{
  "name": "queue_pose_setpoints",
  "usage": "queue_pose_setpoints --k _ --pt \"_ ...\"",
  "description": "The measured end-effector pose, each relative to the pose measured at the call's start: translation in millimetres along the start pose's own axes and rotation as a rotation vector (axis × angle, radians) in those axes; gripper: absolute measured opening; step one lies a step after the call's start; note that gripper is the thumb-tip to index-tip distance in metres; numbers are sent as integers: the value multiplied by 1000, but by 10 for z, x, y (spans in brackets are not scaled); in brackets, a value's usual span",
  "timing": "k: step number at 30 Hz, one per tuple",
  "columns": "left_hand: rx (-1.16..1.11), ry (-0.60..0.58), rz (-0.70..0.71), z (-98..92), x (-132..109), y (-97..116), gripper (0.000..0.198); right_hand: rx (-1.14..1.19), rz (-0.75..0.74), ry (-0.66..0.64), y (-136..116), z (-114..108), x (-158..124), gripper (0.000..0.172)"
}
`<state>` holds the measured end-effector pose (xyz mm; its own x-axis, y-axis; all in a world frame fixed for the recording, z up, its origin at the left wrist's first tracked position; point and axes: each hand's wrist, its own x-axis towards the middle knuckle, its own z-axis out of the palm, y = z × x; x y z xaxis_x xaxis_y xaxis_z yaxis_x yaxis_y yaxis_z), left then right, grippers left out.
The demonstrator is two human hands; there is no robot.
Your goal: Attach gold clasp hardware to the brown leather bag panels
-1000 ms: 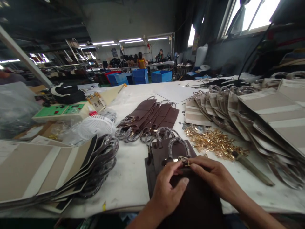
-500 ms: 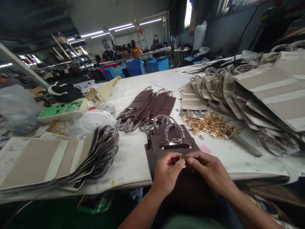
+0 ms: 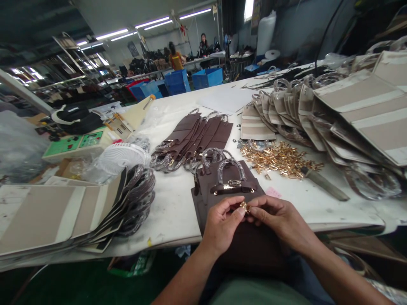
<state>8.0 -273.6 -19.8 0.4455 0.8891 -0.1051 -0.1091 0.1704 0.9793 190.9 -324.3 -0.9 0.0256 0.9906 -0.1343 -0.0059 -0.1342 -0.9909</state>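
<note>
Your left hand (image 3: 222,226) and right hand (image 3: 281,216) meet fingertip to fingertip, both pinching a small gold fitting (image 3: 244,206) above the brown bag (image 3: 237,180) in front of you. That bag overlaps other brown pieces on the worktop (image 3: 173,205), its wrapped handle pointing away from you. Beyond it lies a fanned pile of brown bags (image 3: 193,135). To your right, loose gold pieces (image 3: 280,160) spread out, with a tool (image 3: 327,185) at their edge and a pink paper (image 3: 273,193) nearer your hand; striped beige bags (image 3: 359,101) crowd that side. On your left, a striped stack (image 3: 41,212) and a white fan (image 3: 124,159) take up the space. Your fingers partly cover the fitting, so its shape is hard to make out. Your hands and forearms hide the lower bag, and the frame cuts off both striped heaps.
</note>
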Motion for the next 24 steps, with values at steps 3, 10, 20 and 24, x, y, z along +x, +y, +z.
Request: queue_pose_setpoints --k 3,10,20,24 --pt "34 97 51 26 -14 -4 35 -55 -11 102 72 48 -3 36" --pt "172 5 120 9 -55 29 31 -40 -18 88 59 83 -26 35" --pt "25 -34 79 -12 25 92 19 201 26 59 90 103 -52 37" --pt "82 -24 97 -35 23 101 19 -9 -40 90 93 65 -32 29"
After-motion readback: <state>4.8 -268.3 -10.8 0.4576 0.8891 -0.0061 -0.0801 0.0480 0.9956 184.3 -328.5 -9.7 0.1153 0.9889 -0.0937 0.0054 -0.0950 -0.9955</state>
